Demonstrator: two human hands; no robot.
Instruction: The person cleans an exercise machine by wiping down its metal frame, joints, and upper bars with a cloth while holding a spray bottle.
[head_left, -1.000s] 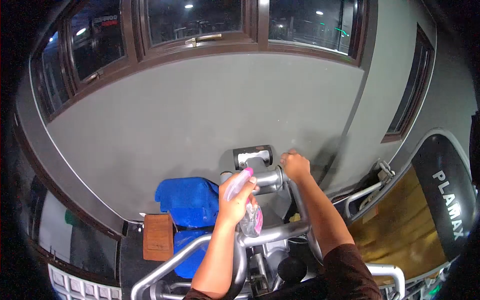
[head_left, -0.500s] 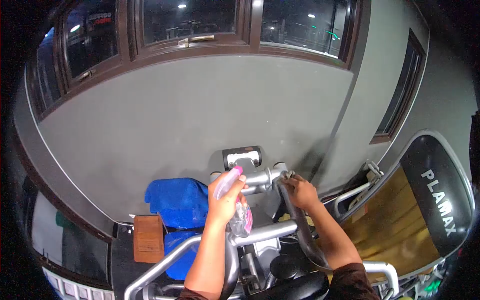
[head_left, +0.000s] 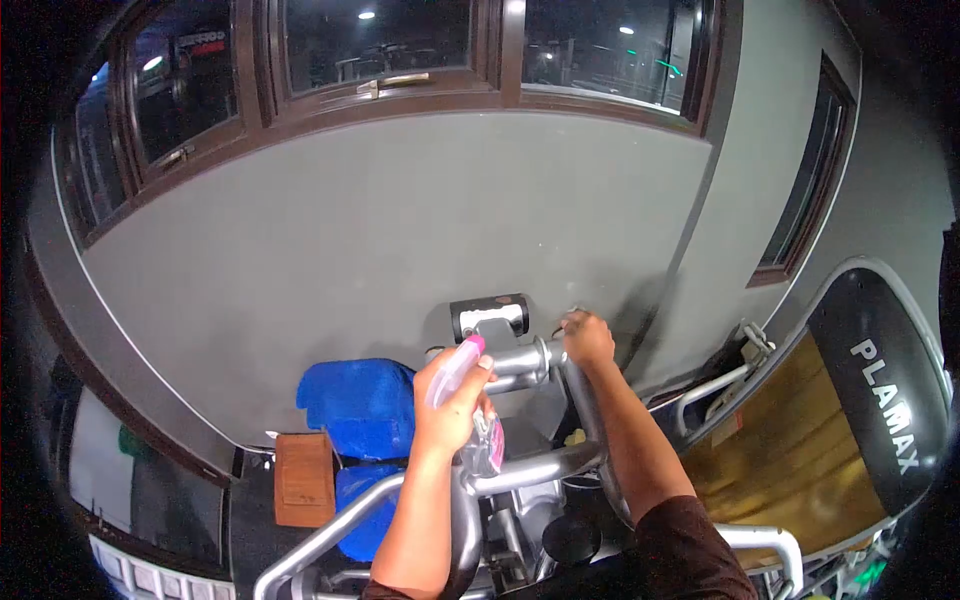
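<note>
In the lower middle, my left hand (head_left: pixel 447 405) is wrapped round a clear spray bottle (head_left: pixel 487 445) with a pink nozzle (head_left: pixel 473 344) pointing up and forward. My right hand (head_left: pixel 588 338) is closed at the upper right end of the silver tube frame (head_left: pixel 520 360) of an exercise machine. A bit of something greyish shows at its fingertips, too small to name. Behind the bottle, a black roller pad (head_left: pixel 490 316) with a white label sits on the machine near the wall.
Blue cloth (head_left: pixel 360 400) covers pads on the left, beside a brown wooden block (head_left: pixel 304 480). To the right stands a tall machine panel (head_left: pixel 880 400) lettered PLAMAX. A grey wall (head_left: pixel 400 220) with brown-framed windows rises ahead. Silver bars (head_left: pixel 330 535) cross the foreground.
My right hand has moved up and slightly left, from the side of the curved tube to its top end. My left hand stays nearly in place with the spray bottle.
</note>
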